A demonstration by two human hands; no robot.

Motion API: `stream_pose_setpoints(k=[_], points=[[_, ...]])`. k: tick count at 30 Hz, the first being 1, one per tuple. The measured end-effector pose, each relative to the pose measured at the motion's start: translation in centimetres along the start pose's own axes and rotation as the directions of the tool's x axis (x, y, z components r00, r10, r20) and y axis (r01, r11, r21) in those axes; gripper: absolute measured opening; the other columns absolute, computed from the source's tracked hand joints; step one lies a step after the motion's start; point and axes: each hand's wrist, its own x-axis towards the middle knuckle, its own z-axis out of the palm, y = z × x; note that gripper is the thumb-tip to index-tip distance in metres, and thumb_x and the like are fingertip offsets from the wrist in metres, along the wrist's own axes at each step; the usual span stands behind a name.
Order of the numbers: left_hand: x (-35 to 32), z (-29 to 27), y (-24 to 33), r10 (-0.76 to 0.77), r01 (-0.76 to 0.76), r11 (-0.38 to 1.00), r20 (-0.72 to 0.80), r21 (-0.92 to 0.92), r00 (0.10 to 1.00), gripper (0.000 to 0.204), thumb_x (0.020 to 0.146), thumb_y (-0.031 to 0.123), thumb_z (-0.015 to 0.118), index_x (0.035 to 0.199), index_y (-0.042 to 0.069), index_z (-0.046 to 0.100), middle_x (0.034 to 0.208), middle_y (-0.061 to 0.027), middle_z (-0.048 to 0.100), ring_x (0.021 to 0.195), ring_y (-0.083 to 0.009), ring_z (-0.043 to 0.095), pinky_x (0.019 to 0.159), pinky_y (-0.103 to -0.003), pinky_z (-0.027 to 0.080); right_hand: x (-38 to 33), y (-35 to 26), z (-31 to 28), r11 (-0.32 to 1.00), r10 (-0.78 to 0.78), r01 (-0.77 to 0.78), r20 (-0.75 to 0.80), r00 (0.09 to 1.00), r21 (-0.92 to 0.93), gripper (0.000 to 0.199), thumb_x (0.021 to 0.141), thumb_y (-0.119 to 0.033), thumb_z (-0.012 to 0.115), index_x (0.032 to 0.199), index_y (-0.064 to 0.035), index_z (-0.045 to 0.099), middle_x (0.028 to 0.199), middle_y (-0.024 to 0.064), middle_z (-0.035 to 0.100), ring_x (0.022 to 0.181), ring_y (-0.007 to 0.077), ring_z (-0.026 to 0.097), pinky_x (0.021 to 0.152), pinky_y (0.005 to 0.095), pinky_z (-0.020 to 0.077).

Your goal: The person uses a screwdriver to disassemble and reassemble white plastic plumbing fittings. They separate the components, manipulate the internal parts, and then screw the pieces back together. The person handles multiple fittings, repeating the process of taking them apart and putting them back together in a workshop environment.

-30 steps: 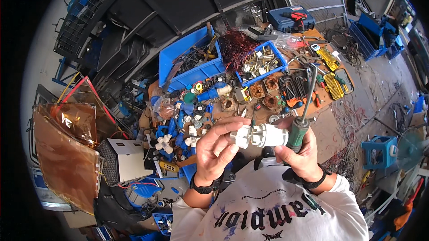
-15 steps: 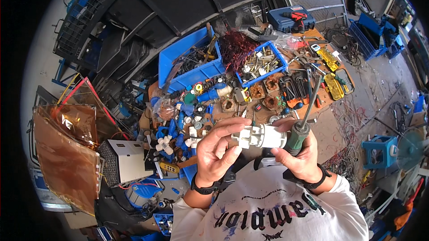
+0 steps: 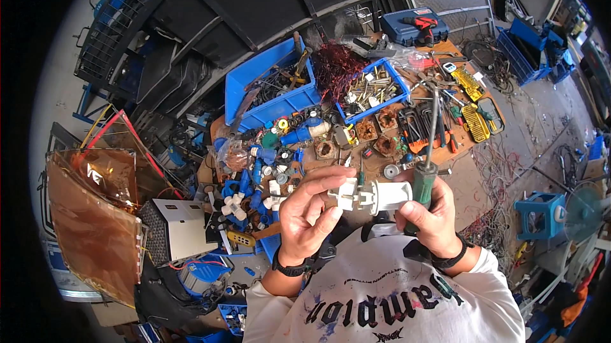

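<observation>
My left hand (image 3: pixel 310 212) pinches a small white plastic piece (image 3: pixel 346 194) between thumb and fingers. Just to its right, a larger white plastic cylinder (image 3: pixel 389 196) with a flange is gripped by my right hand (image 3: pixel 433 212). A narrow gap separates the two white parts. That same right hand also has a screwdriver (image 3: pixel 424 182) in it, green handle in the palm and long metal shaft pointing up and away. Both hands are above the near edge of the cluttered workbench. Some fingers of the right hand are hidden behind the handle and cylinder.
A blue crate (image 3: pixel 273 104) of scrap and a blue tray (image 3: pixel 372 91) of brass-coloured pieces stand on the bench (image 3: pixel 468 155). Blue and white connectors (image 3: pixel 235 206) crowd its left. Hex keys (image 3: pixel 423 126), a yellow bit set (image 3: pixel 474 123) and a red drill (image 3: pixel 423 25) lie right.
The white assembly has come apart: the small piece in my left hand is now separated from the cylinder. My right hand has shifted slightly right, and the screwdriver shaft has swung more upright.
</observation>
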Motion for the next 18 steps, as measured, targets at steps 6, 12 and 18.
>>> stream_pose_setpoints(k=[6,12,18], points=[[-0.2,-0.1,0.1,0.009,-0.009,0.999,0.005,0.049,1.0,0.034,0.085,-0.002,0.058,0.119,-0.005,0.054,0.128,-0.0196,0.048,0.12,-0.0279,0.05,0.098,-0.037,0.043,1.1,0.6,0.1,0.964,0.172,-0.188,0.1,0.98,0.19,0.034,0.09,-0.03,0.064,0.103,0.0003,0.057,0.077,0.0081,0.064,0.05,0.0092,0.054,0.045,0.0207,0.044],[-0.5,-0.1,-0.2,0.029,-0.028,0.995,-0.014,0.099,0.999,0.033,0.084,-0.002,0.061,0.116,-0.005,0.056,0.125,-0.0191,0.052,0.118,-0.0279,0.052,0.098,-0.037,0.043,1.2,0.6,0.0,0.902,0.327,-0.356,0.153,0.933,0.245,0.043,0.093,-0.043,0.055,0.098,-0.0005,0.059,0.073,0.0088,0.064,0.044,0.0108,0.053,0.043,0.0226,0.0436],[-0.7,0.0,-0.5,0.061,-0.056,0.989,-0.032,0.138,0.998,0.033,0.083,-0.002,0.061,0.115,-0.005,0.057,0.123,-0.0195,0.053,0.117,-0.0287,0.052,0.099,-0.039,0.041,1.0,0.4,-0.1,0.762,0.473,-0.525,0.229,0.851,0.378,0.047,0.092,-0.051,0.052,0.101,-0.0048,0.058,0.07,0.0069,0.061,0.043,0.0116,0.05,0.041,0.0247,0.042]])
